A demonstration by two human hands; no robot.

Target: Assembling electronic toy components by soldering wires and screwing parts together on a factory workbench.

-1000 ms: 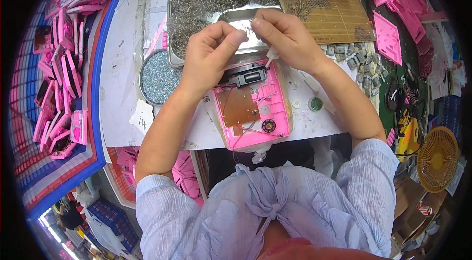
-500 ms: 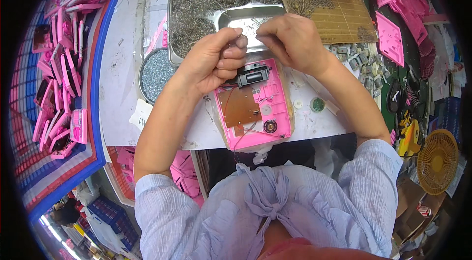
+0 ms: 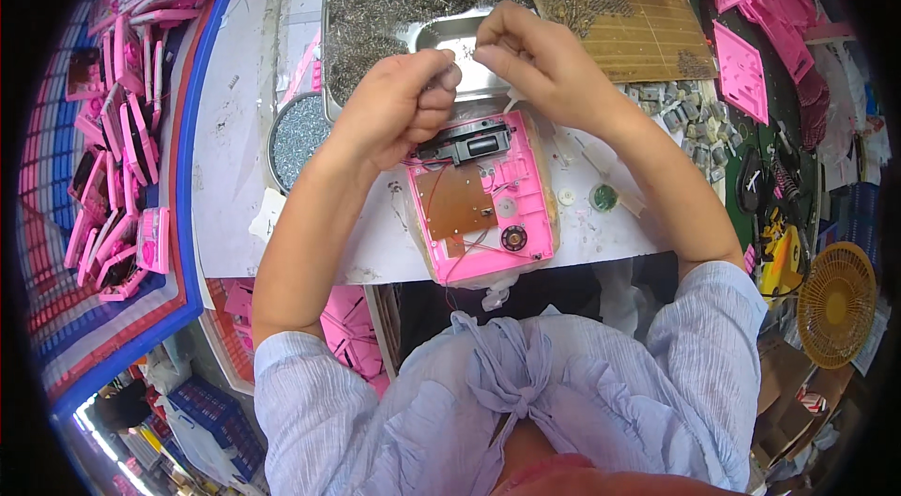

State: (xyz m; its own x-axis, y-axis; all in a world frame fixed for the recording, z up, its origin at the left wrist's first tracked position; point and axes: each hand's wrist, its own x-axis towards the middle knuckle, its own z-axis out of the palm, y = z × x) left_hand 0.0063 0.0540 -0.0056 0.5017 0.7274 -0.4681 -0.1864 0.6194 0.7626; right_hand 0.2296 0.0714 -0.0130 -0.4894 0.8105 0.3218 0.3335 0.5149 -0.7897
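My left hand (image 3: pixel 399 106) is closed, thumb pressed to the curled fingers, beside the near side of a metal tray (image 3: pixel 327 45) heaped with small wiry metal pieces that look like springs. Thumb and forefinger of my right hand (image 3: pixel 544 64) pinch together over the tray's bare inner pan (image 3: pixel 466 47). What either hand holds is too small to make out. Below them lies an open pink plastic casing (image 3: pixel 533 186), holding a brown circuit board (image 3: pixel 457 203), a black mechanism (image 3: pixel 481 145), thin wires and a small dark round part (image 3: pixel 513 238).
Left of my left forearm stands a round container of small silvery screws (image 3: pixel 298 144). Brown cardboard (image 3: pixel 648 36) carries more springs; small grey metal parts (image 3: pixel 704 125) lie below it. Pink casings (image 3: pixel 122 149) pile up at left. A yellow fan (image 3: pixel 835 304) stands at right.
My right hand has moved a little left and away from me, its fingers lifting. My left hand has shifted slightly left, showing more of the black mechanism. The casing stays in place.
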